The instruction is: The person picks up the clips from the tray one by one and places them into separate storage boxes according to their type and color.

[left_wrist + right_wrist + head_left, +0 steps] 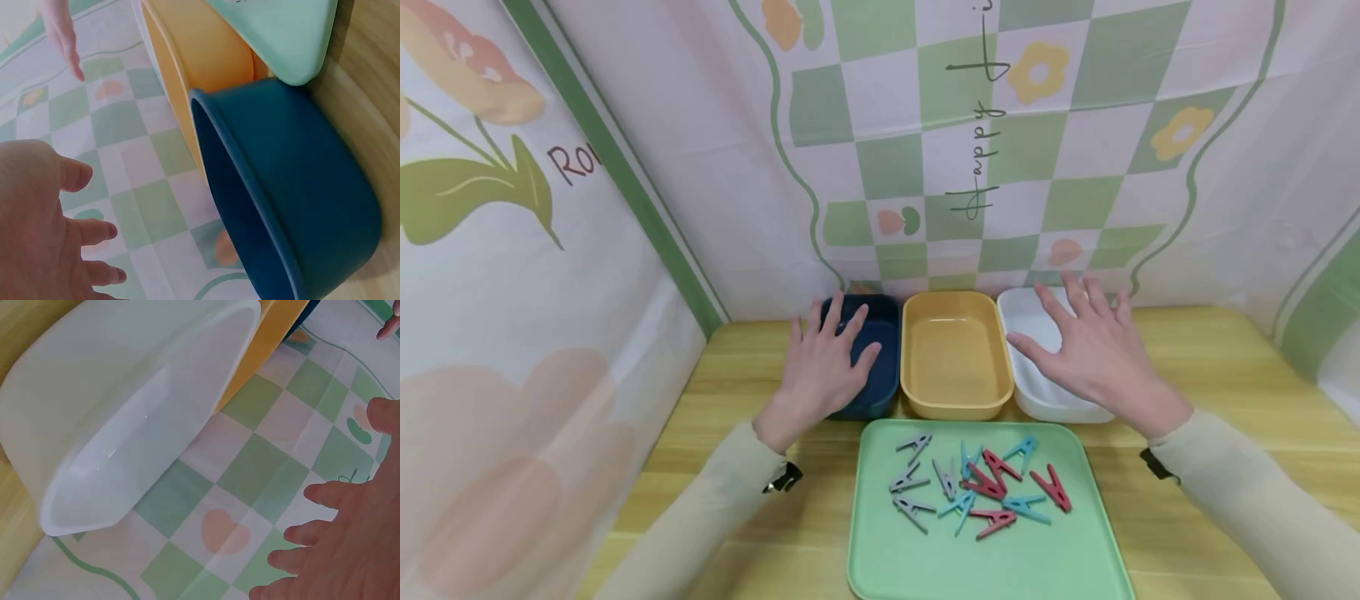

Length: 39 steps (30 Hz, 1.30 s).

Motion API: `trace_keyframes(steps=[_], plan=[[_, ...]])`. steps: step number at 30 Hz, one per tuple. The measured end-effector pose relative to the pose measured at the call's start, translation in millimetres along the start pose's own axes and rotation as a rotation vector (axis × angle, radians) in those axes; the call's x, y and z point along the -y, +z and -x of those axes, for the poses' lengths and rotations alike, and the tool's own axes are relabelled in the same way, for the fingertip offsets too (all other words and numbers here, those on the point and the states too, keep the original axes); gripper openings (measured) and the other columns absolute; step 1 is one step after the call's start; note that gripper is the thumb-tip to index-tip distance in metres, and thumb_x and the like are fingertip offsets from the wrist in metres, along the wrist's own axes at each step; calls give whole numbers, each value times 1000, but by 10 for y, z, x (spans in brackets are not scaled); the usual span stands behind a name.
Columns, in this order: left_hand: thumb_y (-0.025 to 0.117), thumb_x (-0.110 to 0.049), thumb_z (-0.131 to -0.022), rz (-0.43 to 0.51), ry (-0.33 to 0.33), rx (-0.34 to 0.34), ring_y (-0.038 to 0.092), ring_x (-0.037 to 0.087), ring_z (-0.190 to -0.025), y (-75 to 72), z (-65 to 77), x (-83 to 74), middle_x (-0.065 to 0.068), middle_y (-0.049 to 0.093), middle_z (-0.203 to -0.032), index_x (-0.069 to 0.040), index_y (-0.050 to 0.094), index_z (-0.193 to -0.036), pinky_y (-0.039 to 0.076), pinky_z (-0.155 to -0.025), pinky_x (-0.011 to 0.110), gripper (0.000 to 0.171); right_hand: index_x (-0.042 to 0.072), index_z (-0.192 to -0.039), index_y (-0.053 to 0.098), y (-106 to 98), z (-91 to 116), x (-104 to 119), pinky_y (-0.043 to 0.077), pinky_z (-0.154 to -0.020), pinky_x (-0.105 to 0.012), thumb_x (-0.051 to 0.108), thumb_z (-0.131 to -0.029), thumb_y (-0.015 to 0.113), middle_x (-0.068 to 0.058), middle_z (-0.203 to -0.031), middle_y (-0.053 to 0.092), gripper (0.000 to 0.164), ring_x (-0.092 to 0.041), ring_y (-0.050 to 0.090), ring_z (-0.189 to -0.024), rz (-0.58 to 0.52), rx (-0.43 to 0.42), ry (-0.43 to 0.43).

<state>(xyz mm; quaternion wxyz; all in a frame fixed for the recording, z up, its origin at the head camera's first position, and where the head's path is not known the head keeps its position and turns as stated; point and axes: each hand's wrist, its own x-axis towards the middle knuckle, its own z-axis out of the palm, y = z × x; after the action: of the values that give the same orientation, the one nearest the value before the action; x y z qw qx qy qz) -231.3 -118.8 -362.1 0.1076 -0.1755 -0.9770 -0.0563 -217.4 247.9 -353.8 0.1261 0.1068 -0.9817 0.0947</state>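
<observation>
My left hand (822, 367) is spread above the dark blue bin (880, 358), holding nothing. Over the white bin (1037, 387) hovers my right hand (1093, 346), its fingers fanned out and also bare. Both wrist views show a gap between each hand and the bin rim beside it. A yellow bin (957, 358) stands between the other two. In front of the bins lies a green tray (1000, 571) with grey clothespins (910, 481), red clothespins (1051, 487) and light blue clothespins (1026, 507), several in all, some overlapping in the middle.
The three bins stand side by side on a wooden table (1240, 375), against a checkered cloth backdrop (955, 158). Another printed cloth (550, 333) hangs along the left edge of the table.
</observation>
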Motion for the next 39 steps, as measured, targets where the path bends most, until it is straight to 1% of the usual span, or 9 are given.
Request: trace_keyframes(steps=[4, 8, 16, 22, 26, 33, 39], plan=[[36, -59, -110, -1, 18, -3, 17, 45, -157, 41, 38, -32, 16, 20, -173, -26, 35, -166, 18, -122, 70, 65, 4, -162, 38, 6, 36, 3, 1, -116, -81, 75, -99, 47, -33, -169, 16, 95, -57, 9, -154, -7, -4, -2], [37, -60, -110, 1, 20, -1, 18, 45, -157, 68, 70, -58, 16, 20, -173, -27, 35, -166, 18, -122, 70, 65, 4, -161, 39, 19, 68, -5, 3, -116, -81, 76, -99, 48, -34, -168, 17, 96, -57, 11, -154, -7, -5, -5], [38, -59, -110, 12, 14, 4, 15, 44, -158, 45, 131, -89, 16, 19, -174, -27, 35, -166, 16, -123, 69, 65, 3, -159, 42, 43, 145, -10, 6, -116, -80, 74, -99, 50, -34, -166, 23, 93, -56, 16, -152, 3, -45, -23], [38, -59, -110, 51, 14, 5, 11, 43, -159, 47, 180, -103, 15, 16, -174, -27, 35, -166, 13, -124, 68, 65, 1, -158, 43, 67, 208, -5, 7, -115, -81, 73, -99, 50, -35, -166, 22, 93, -54, 13, -154, 5, -45, -28], [38, -58, -110, 59, 20, -5, 12, 43, -159, 54, 211, -112, 14, 16, -174, -25, 35, -166, 13, -124, 69, 64, 0, -158, 43, 62, 255, 5, 6, -115, -82, 71, -99, 52, -35, -166, 22, 92, -54, 12, -155, -8, -54, -34], [40, -56, -110, 87, 43, -29, 13, 43, -158, 59, 284, -122, 16, 18, -174, -23, 39, -164, 15, -123, 71, 63, 2, -156, 47, 54, 347, 34, 10, -114, -83, 70, -98, 56, -33, -166, 24, 90, -53, 17, -153, -10, -81, -53], [40, -56, -110, 93, 49, -25, 11, 42, -159, 64, 361, -119, 14, 16, -174, -24, 38, -165, 13, -123, 70, 63, 2, -156, 47, 56, 410, 73, 11, -114, -82, 70, -98, 56, -32, -166, 25, 89, -51, 17, -154, -19, -81, -61]])
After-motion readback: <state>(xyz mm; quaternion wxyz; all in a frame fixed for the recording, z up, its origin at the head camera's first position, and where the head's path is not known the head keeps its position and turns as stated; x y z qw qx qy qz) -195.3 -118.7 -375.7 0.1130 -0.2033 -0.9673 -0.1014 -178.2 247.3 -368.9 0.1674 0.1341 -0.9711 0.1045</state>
